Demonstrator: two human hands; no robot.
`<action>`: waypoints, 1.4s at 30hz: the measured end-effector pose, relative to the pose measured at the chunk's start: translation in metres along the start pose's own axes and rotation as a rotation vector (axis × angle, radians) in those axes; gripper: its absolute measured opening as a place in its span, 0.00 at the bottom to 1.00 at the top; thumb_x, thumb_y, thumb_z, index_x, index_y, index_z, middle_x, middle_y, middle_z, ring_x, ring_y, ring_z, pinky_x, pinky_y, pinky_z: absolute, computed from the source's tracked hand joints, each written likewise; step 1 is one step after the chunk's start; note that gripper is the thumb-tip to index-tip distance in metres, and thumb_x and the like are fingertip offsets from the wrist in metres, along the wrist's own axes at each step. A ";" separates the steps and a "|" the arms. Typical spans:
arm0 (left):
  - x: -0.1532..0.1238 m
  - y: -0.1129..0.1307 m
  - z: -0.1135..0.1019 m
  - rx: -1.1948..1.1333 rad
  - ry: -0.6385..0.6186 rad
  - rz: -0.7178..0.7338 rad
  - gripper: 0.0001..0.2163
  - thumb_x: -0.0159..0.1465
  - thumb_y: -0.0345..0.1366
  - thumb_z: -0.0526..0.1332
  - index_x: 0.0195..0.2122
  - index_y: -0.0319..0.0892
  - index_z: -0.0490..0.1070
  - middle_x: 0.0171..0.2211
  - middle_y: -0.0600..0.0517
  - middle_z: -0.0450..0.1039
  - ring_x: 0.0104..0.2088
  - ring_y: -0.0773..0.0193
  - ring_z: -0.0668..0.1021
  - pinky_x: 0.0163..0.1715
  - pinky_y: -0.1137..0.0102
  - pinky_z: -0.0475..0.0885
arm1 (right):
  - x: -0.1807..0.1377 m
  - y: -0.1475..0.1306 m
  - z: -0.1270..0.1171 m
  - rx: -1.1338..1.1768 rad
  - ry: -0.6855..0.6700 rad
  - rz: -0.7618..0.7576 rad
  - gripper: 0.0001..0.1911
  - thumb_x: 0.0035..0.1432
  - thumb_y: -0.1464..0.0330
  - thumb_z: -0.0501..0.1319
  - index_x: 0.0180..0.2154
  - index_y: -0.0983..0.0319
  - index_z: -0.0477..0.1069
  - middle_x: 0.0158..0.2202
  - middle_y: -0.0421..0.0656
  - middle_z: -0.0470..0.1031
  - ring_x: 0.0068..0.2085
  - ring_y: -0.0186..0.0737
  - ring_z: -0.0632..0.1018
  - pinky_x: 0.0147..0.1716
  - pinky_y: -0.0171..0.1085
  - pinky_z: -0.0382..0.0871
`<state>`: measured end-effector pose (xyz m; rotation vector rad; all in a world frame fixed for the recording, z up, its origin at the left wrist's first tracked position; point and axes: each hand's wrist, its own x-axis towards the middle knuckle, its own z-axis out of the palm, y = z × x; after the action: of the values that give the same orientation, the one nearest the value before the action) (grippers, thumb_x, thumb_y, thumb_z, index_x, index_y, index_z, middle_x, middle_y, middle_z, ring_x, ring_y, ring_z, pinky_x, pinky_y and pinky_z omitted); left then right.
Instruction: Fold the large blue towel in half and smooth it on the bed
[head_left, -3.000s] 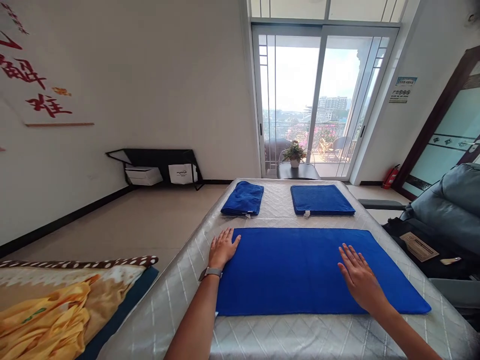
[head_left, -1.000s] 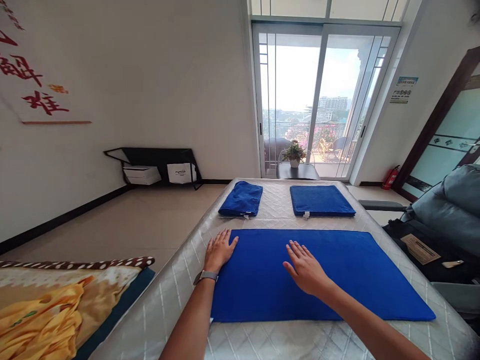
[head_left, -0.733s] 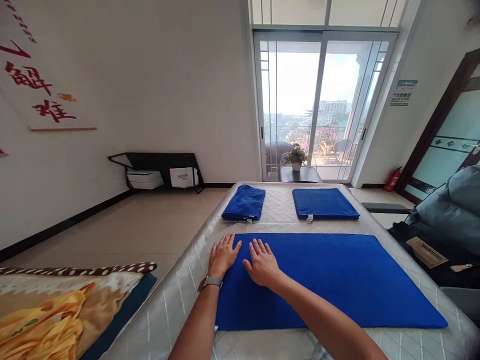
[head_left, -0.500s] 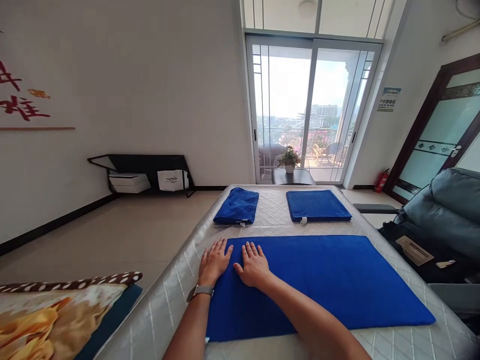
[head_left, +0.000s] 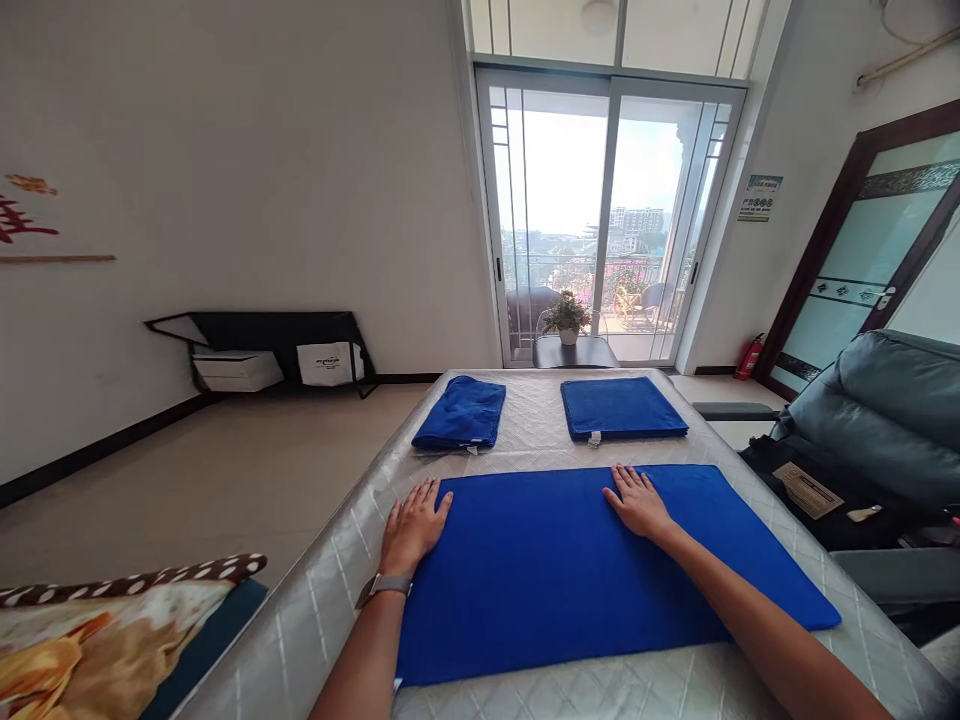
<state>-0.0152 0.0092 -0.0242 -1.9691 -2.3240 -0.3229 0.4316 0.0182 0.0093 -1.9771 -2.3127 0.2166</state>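
Observation:
A blue towel (head_left: 540,570) lies spread flat as a long rectangle on the pale quilted mattress (head_left: 315,610). My left hand (head_left: 412,522) rests on the towel's left edge, fingers stretched, partly over the mattress. Farther right, my right hand (head_left: 637,503) lies flat on the towel near its far edge, fingers out. Neither hand grips anything. Beyond the towel sit a rumpled folded blue towel (head_left: 461,412) on the left and a neater folded blue towel (head_left: 622,407) on the right, both with white tags.
Right of the mattress stands a dark recliner (head_left: 885,410) holding a black bag and a brown card (head_left: 808,490). Bedding with a dotted border (head_left: 135,580) lies at lower left. A potted plant (head_left: 568,318) stands on a chair before the glass doors. A black rack (head_left: 277,335) is by the wall.
My right hand has slid to the right across the towel, away from my left hand. The left hand stays at the towel's left edge. The view has turned slightly right.

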 end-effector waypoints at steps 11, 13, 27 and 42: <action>-0.005 0.005 -0.011 -0.016 0.015 0.018 0.26 0.71 0.44 0.45 0.68 0.41 0.57 0.67 0.46 0.59 0.67 0.55 0.61 0.65 0.56 0.53 | -0.019 0.206 -0.005 -0.095 0.104 0.215 0.38 0.67 0.51 0.36 0.70 0.64 0.47 0.72 0.45 0.45 0.71 0.45 0.50 0.69 0.46 0.43; -0.004 0.006 -0.009 -0.016 0.008 0.011 0.27 0.71 0.45 0.44 0.69 0.40 0.55 0.68 0.46 0.57 0.67 0.55 0.60 0.66 0.55 0.51 | -0.018 0.213 -0.002 -0.102 0.122 0.199 0.38 0.67 0.51 0.36 0.70 0.65 0.47 0.72 0.45 0.46 0.71 0.44 0.50 0.69 0.46 0.42; 0.002 0.004 -0.006 -0.046 -0.042 0.002 0.28 0.72 0.47 0.43 0.70 0.40 0.53 0.70 0.47 0.53 0.69 0.56 0.57 0.67 0.54 0.48 | -0.015 0.215 0.003 -0.090 0.155 0.219 0.38 0.67 0.51 0.37 0.70 0.65 0.48 0.71 0.47 0.49 0.71 0.44 0.51 0.69 0.48 0.43; 0.005 0.000 -0.001 -0.059 -0.038 0.009 0.30 0.72 0.50 0.41 0.69 0.37 0.53 0.70 0.45 0.52 0.69 0.56 0.55 0.67 0.55 0.46 | -0.013 0.216 0.001 -0.098 0.140 0.228 0.38 0.66 0.50 0.36 0.70 0.65 0.48 0.72 0.46 0.49 0.71 0.44 0.50 0.69 0.47 0.44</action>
<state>-0.0165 0.0139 -0.0222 -2.0293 -2.3543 -0.3600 0.6442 0.0379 -0.0276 -2.2244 -2.0499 -0.0209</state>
